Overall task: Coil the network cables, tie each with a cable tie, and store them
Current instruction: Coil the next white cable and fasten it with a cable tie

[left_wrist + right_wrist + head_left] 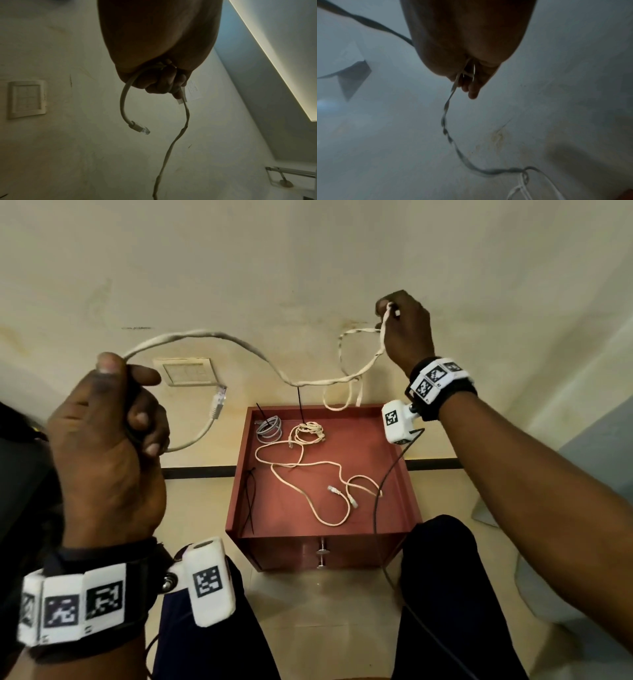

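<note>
White cable point(239, 344) (sagging) spans between gripping left hand point(106, 440) and right hand point(404, 326).

Off-white cable point(239, 342), grey coil point(270, 430), cream coil point(308, 433), black cable ties point(249, 501), reddish-brown cabinet point(407, 474), cream wall point(239, 268)

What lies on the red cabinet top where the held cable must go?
A loose cream cable sprawls across the cabinet top; two tied coils sit at the back, spare ties at the left edge.

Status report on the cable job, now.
Left hand and right hand grip white cable, uncoiled, in air. Two tied coils, one loose cable on red cabinet. Nothing obstructing.
</note>
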